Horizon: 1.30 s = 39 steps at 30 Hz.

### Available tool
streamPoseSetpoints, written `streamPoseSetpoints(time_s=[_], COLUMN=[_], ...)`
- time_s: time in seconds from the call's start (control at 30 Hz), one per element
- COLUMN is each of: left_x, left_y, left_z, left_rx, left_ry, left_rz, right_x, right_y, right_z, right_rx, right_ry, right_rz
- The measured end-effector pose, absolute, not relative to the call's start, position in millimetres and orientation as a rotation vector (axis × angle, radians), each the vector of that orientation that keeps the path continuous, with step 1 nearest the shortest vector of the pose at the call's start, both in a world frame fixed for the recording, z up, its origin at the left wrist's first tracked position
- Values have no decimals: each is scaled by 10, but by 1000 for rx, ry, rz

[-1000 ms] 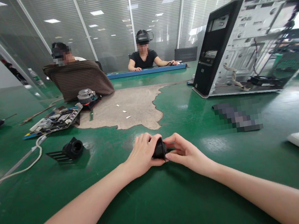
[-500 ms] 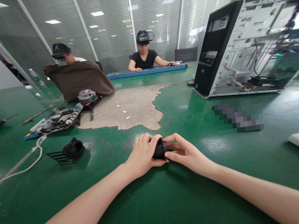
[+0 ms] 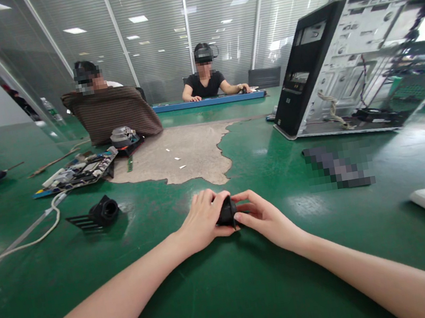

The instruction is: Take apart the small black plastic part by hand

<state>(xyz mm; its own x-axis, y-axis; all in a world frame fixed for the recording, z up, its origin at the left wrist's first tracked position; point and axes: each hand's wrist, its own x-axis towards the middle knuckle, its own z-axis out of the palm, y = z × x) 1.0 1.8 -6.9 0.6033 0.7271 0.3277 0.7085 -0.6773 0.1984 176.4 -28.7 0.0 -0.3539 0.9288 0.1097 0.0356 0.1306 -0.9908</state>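
Black part [image 3: 227, 215], one: between both hands, at or just above the green table [image 3: 226, 296]. Left hand [image 3: 200, 222]: grip closed around it. Right hand [image 3: 271, 222]: fingertips at its flanged end; firmness of grip, cannot tell.

My left hand [image 3: 200, 222] holds a black part [image 3: 226, 213] from nine o'clock, my right hand [image 3: 268, 217] from three; a computer case [image 3: 311, 68] stands toward two.

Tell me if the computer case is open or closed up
Open: the computer case shows its bare metal interior and loose cables.
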Motion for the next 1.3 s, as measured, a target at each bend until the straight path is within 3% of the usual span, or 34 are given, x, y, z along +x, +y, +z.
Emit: streamPoseSetpoints(time_s=[1.3], left_x=[18], left_y=[7], left_z=[-66], left_rx=[2720], left_ry=[1230], left_rz=[634], right_x=[1771], right_y=[-309], right_z=[-28], right_rx=[-887], right_ry=[-1610], right_rz=[1330])
